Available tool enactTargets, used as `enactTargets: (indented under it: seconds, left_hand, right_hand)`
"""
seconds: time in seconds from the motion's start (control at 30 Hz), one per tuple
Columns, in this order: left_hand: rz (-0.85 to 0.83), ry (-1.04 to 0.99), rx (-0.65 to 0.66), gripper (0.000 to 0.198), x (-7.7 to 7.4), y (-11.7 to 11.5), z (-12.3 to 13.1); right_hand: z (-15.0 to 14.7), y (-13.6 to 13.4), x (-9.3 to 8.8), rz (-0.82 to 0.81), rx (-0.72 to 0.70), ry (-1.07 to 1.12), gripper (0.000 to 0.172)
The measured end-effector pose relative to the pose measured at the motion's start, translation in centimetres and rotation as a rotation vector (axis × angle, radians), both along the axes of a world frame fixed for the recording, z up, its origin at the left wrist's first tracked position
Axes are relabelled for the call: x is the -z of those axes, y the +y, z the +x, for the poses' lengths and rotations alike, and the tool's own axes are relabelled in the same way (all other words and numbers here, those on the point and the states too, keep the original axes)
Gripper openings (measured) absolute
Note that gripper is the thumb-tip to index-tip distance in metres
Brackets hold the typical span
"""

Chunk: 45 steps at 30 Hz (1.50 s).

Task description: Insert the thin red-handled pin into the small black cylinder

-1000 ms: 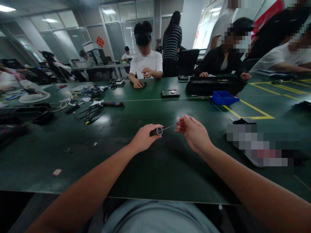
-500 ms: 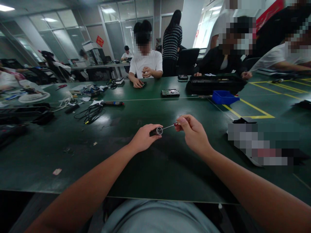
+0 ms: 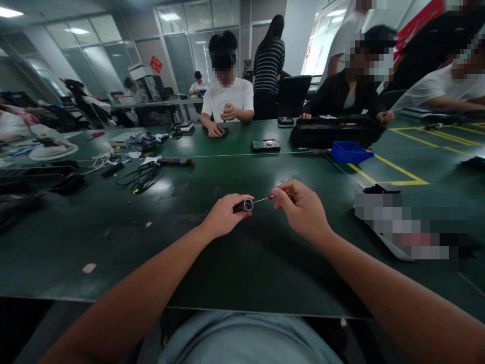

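While both forearms reach out over a dark green table (image 3: pixel 113 242), the left hand (image 3: pixel 223 215) curls its fingers shut around a small black cylinder (image 3: pixel 245 205), whose silvery ring end faces the camera, just above the tabletop. At the cylinder's three o'clock, the right hand (image 3: pixel 303 210) pinches a thin red-handled screwdriver (image 3: pixel 261 200) between thumb and fingertips, its tip meeting the ring. A blue bin (image 3: pixel 350 151) sits at one o'clock of the hands, a hard drive (image 3: pixel 265 146) at twelve.

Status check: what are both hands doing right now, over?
Left hand grips small black cylinder. Right hand pinches thin screwdriver, tip at cylinder's ring end. Cables, blue bin lie far off.
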<state>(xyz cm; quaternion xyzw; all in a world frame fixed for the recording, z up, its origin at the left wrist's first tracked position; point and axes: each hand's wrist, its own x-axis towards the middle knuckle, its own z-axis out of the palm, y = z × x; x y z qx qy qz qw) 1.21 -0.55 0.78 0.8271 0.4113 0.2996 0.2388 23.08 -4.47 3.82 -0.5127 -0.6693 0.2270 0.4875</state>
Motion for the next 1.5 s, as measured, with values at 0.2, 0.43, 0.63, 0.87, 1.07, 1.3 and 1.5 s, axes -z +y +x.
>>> enactTargets:
  seconds: [0.2,0.43,0.63,0.87,1.07,1.3,1.5]
  left_hand:
    - [-0.006,-0.008,0.003,0.038,0.0,0.0,-0.1]
    - [-0.003,-0.002,0.009,0.037,0.0,0.1,-0.1]
    - [-0.003,0.009,0.016,0.037,0.0,0.1,-0.2]
    - [-0.018,0.011,0.007,0.036,-0.1,0.0,-0.2]
    - [-0.011,0.004,-0.002,0.038,0.0,0.1,-0.2]
    - [0.048,-0.025,0.044,0.037,0.0,0.2,-0.2]
    - [0.06,0.014,0.061,0.037,-0.4,0.1,-0.2]
  right_hand:
    - [0.2,0.1,0.6,-0.007,-0.117,-0.007,0.014]
    - [0.0,-0.1,0.1,-0.032,-0.107,-0.069,0.028]
    - [0.2,-0.1,0.4,-0.033,-0.133,-0.03,0.018]
    - [0.0,-0.2,0.2,-0.072,-0.109,-0.044,0.023]
    - [-0.3,0.3,0.7,-0.093,-0.109,0.235,0.016]
    - [-0.4,1.5,1.5,-0.265,-0.106,0.619,0.028]
    - [0.1,2.2,1.7,-0.429,-0.11,0.769,0.027]
